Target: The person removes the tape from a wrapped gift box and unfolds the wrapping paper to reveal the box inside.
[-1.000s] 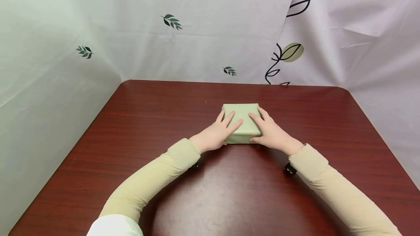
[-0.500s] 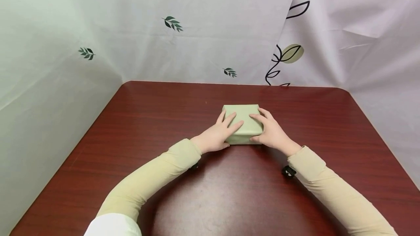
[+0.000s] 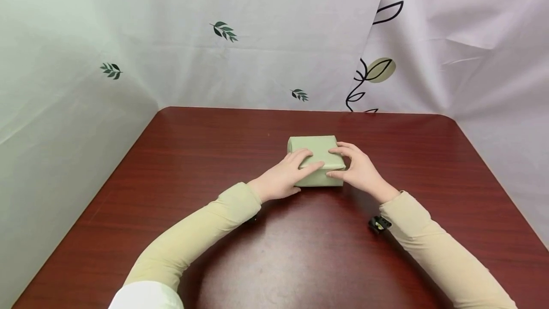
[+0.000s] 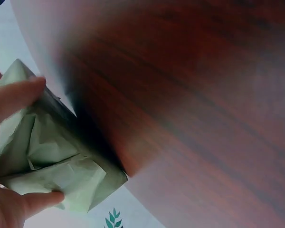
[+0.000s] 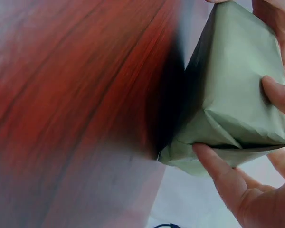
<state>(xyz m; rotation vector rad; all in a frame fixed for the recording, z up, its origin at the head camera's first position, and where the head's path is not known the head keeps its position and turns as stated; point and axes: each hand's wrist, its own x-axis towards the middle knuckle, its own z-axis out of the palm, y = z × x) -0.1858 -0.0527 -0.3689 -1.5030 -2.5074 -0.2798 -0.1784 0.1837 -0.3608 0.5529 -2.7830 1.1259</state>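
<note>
A small box wrapped in pale green paper (image 3: 315,143) is near the middle of the table, with both hands on it. My left hand (image 3: 280,175) grips its left side, fingers over the top and the thumb low at the near corner. My right hand (image 3: 362,170) holds the right side, thumb at the near face and fingertips on the top edge. In the left wrist view, folded flaps of the wrapped box (image 4: 52,142) show between thumb and finger. In the right wrist view, the wrapped box (image 5: 242,66) shows a creased, tucked end with fingers against it.
The box is on a dark red wood-grain table (image 3: 214,142) with rounded far corners. A white cloth (image 3: 266,61) with leaf prints hangs behind and along the sides. A small black device (image 3: 379,224) sits under the right cuff.
The box has tipped slightly, so more of its near face shows. My left fingers have drawn back toward the near edge, and my right thumb has moved up a little.
</note>
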